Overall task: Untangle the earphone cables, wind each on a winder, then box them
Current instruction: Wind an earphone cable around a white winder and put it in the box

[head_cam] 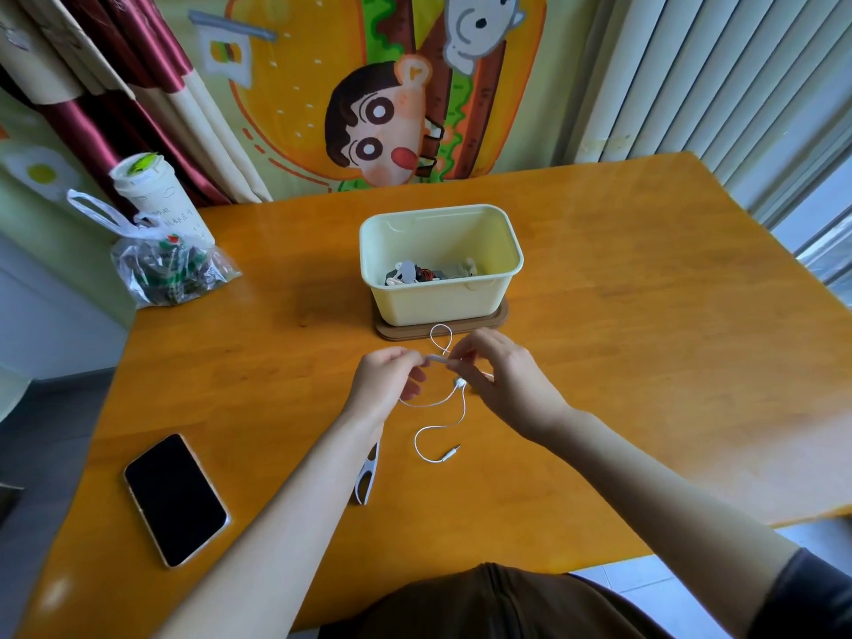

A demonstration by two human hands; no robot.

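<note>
left hand (387, 378) and right hand (495, 375) each pinch the white earphone cable (464, 408) between fingertips, just above the table (645, 362). its plug end trails on the wood near a winder (367, 477) partly under the left forearm. the yellow box (438, 306), with other earphones inside, stands just beyond the hands. a phone (175, 498) lies to the left.

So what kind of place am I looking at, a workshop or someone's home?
Probably a home, at a wooden dining table: a cartoon wall hanging and a red curtain hang behind it, and a phone lies on it.
</note>
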